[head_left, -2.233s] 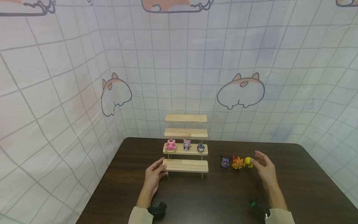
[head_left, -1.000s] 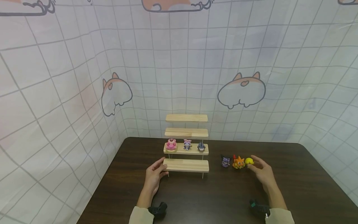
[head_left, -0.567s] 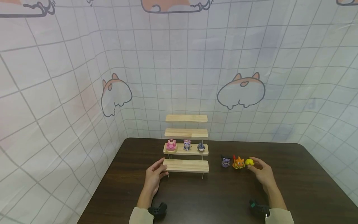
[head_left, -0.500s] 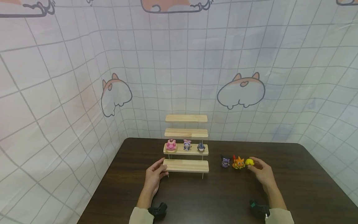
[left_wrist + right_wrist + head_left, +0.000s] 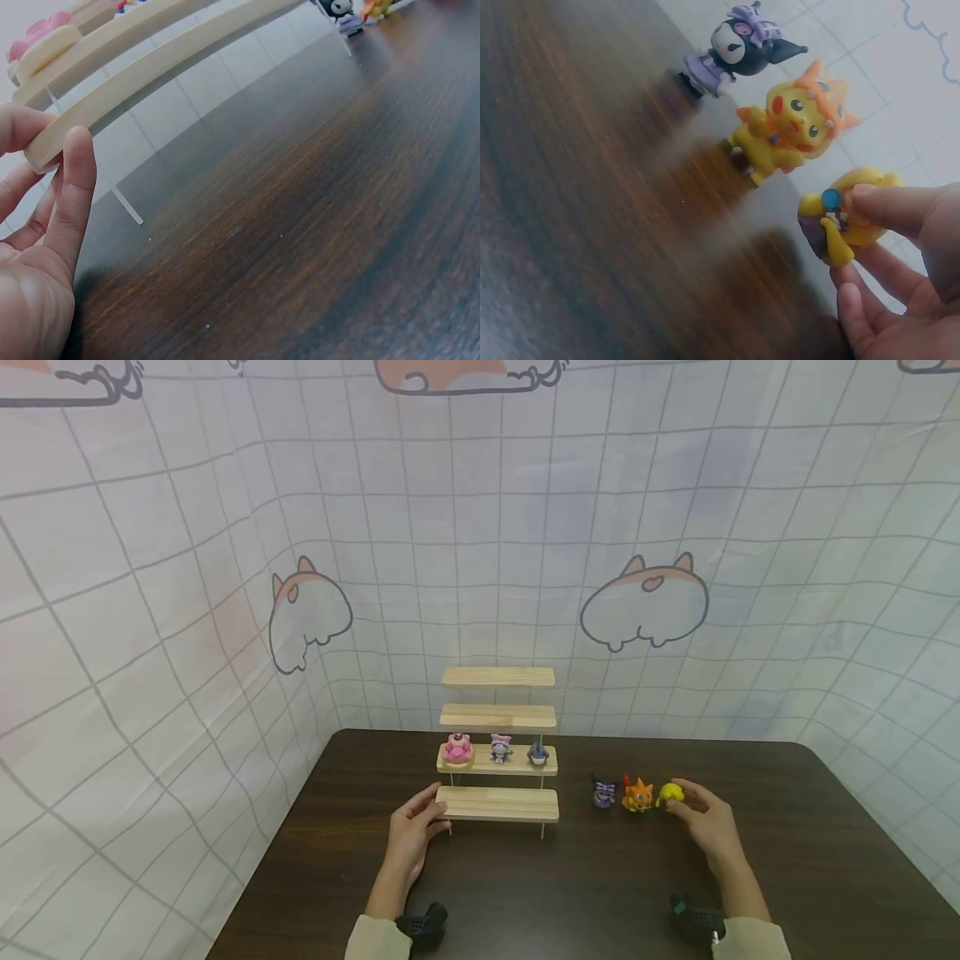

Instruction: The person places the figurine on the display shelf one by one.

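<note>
My left hand pinches the left end of the lowest plank of a stepped wooden display shelf. In the left wrist view, the thumb lies against that plank. My right hand pinches a small yellow figurine between thumb and fingers. The right wrist view shows this figurine tilted, with the thumb over its front. Left of it an orange-and-yellow figurine stands on the table, and beyond that a purple-and-black figurine.
On the shelf's second plank from the bottom sit a pink figurine, a pink-and-lilac one and a grey-blue one. The dark wooden table has a white gridded curtain behind it. A dark device is on each wrist.
My right hand has come in from the right, its fingers closing round the yellow figurine. That figurine now sits slightly farther from the orange one. My left hand stays on the plank.
</note>
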### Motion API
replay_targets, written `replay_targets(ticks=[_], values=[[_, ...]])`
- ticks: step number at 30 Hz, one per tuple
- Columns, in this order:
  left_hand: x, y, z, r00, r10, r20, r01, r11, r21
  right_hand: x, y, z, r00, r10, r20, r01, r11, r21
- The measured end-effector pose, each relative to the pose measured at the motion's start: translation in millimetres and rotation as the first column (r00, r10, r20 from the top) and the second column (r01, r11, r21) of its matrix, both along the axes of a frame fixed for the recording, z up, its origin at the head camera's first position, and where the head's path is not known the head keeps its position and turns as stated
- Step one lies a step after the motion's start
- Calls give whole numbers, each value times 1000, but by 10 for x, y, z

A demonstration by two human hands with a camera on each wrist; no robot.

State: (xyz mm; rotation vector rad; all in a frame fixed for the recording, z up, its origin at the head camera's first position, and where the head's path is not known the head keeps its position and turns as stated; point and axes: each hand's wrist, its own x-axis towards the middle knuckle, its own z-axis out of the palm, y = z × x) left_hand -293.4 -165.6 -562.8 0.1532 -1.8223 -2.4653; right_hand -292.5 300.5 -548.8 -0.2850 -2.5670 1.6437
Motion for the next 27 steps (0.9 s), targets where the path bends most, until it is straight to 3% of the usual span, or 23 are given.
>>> replay_targets(ticks=[14,27], values=[[-11,-1,-30,1000,-2,-17,2,1000,-3,42,21,155,999,-23,-49,23,1000,8],[-20,2,-9,1000,-1,9,1,1000,6,89,21,328,995,29,-98,-27,999,23]])
